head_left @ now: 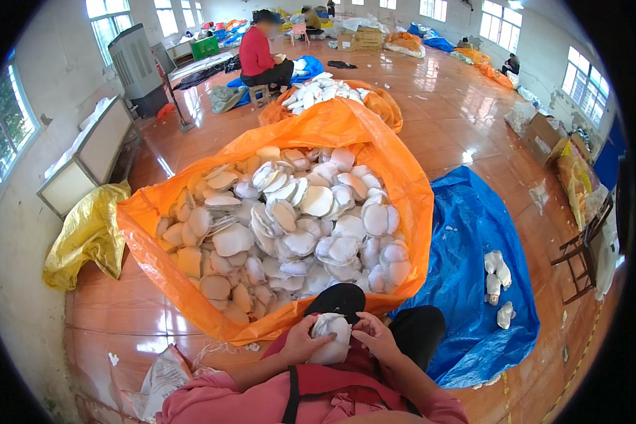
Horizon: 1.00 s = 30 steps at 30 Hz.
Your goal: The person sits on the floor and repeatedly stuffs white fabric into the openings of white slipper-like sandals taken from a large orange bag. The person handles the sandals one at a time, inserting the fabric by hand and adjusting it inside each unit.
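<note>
Over my lap, a white, rounded fabric pad [330, 340] is held between my two hands. My left hand [302, 344] grips its left side, thumb across the front. At the upper right edge of the pad, the fingers of my right hand [376, 338] are bent and pinched together; whether they also hold something small does not show. Just beyond my knees a big heap of similar white and cream pads [318, 201] fills an opened orange sheet sack [411, 180].
On my right lies a blue tarp [466, 212] with a few small white bundles [498, 272]. A yellow sack [92, 237] and a white panel [85, 152] are at left. Ahead, a person in red [258, 56] sits by another white heap [321, 93]. A wooden chair [583, 247] stands far right.
</note>
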Tool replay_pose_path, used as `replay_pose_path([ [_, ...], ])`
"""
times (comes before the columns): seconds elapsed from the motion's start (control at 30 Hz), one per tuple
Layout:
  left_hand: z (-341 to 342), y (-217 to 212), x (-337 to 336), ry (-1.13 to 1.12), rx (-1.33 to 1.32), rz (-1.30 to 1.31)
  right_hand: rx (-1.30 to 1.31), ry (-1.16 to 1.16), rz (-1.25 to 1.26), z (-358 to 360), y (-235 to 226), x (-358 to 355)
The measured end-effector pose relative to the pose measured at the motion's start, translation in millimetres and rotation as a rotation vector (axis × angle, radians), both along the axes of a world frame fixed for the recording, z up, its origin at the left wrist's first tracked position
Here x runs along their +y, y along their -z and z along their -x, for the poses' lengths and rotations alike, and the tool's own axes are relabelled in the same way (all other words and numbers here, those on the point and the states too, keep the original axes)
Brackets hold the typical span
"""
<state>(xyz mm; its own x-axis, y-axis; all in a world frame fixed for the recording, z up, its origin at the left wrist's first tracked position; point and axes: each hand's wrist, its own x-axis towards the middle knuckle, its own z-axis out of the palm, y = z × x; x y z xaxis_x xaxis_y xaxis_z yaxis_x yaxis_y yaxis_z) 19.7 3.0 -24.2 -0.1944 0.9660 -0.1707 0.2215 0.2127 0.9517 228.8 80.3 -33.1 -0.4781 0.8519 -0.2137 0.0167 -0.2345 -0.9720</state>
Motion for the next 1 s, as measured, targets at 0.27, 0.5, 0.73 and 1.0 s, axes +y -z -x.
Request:
replay_pose_path([
  [0.27,-3,6,2,-0.009,-0.11,-0.003,-0.095,0.032,0.101,12,33,-10],
  [0.5,0,10,0,0.087,-0.069,-0.055,-0.089,0.058,0.147,8,22,-16],
  [0.73,1,0,2,0.152,0.003,-0.06,0.05,-0.233,0.452,-10,16,-9],
  [1.0,1,4,-1,0.25,-0.036,-0.121,-0.257,-0.786,0.343,-11,-16,10],
])
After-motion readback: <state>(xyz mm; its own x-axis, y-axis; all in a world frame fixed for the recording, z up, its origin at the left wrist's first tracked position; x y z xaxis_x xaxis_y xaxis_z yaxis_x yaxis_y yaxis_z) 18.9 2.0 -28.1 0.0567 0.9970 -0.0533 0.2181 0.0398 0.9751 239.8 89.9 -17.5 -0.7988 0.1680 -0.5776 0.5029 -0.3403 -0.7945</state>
